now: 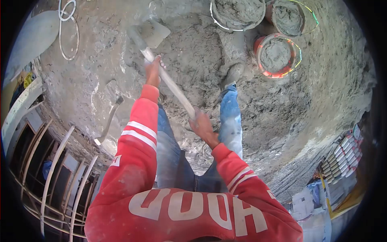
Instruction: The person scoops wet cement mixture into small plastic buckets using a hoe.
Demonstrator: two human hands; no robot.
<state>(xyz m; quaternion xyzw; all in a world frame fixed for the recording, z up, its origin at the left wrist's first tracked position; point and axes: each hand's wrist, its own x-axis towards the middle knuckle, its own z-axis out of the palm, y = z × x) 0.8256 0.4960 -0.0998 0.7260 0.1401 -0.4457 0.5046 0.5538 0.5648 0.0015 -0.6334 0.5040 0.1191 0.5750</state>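
A shovel [176,89] slants across the view in front of my legs, its grey blade [158,35] at the far end over wet mortar [189,52]. My left hand [153,69] is wrapped round the shaft close to the blade. Farther back, my right hand [202,124] grips the handle's near end. The blade lies at the edge of the mortar heap; whether it carries a load I cannot make out.
Beyond the heap, at the right, stand an orange bucket [258,49], a darker bucket [269,11] and a larger bucket [215,20], all holding mortar. A hoe [109,121] lies at left, near a pale hose [77,38]. Stacked bags [342,155] are at lower right.
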